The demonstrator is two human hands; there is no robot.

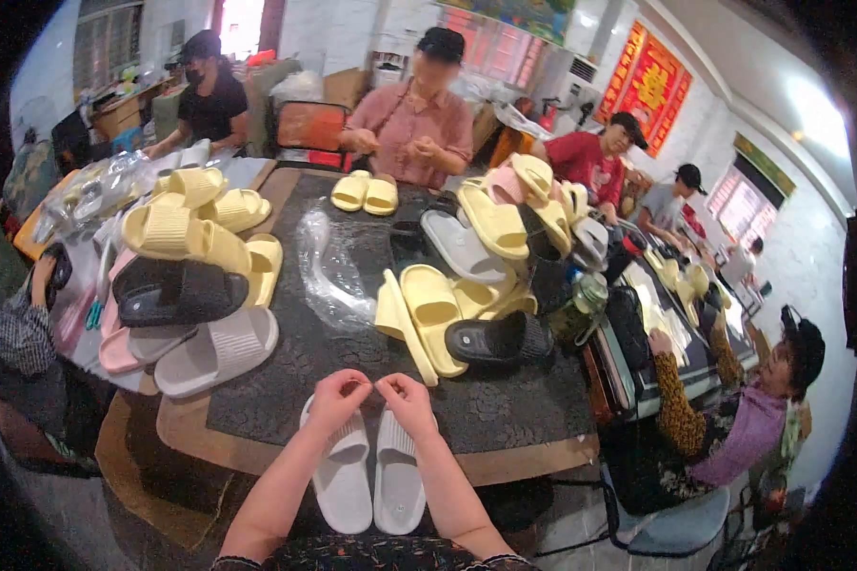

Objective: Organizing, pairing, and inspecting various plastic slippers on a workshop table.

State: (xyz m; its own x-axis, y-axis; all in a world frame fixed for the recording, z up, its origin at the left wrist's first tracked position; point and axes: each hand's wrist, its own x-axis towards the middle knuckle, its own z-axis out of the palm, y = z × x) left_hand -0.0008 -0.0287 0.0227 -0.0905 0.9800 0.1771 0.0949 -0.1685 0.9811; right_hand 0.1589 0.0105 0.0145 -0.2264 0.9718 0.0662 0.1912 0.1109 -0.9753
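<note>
My left hand (pixel 338 400) and right hand (pixel 407 400) pinch together above the white slide pair (pixel 369 476); what they pinch, I cannot tell. I should keep both slides aligned, side by side, at the desk (pixel 352 366) edge.

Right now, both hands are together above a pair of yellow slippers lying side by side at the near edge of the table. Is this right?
Not quite. The head view shows the slippers under the hands are white, not yellow; the yellow ones lie farther back on the table. The rest holds: the left hand and right hand meet above the pair, which lies side by side at the near edge.
</note>
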